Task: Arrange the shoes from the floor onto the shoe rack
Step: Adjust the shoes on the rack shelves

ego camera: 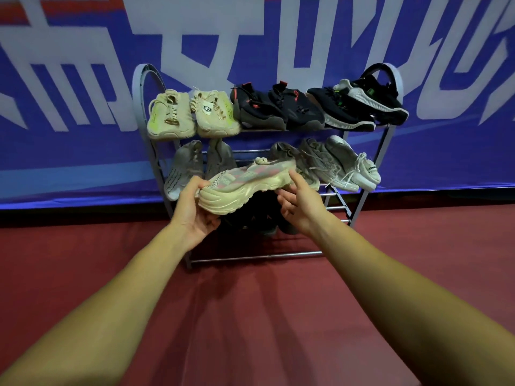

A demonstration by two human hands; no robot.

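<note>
While six shoes [278,110] fill the top shelf [264,130], shoe rack [139,87] middle shelf [250,151] shows a gap; cream sneaker [250,185] held before it, left hand [192,210] and right hand [299,204] fingers curled round its ends. Floor [250,316]: no shoes seen.

At six o'clock under the sneaker [248,185], dark shoes [252,218] sat shadowed and half hidden, their number unclear.
</note>
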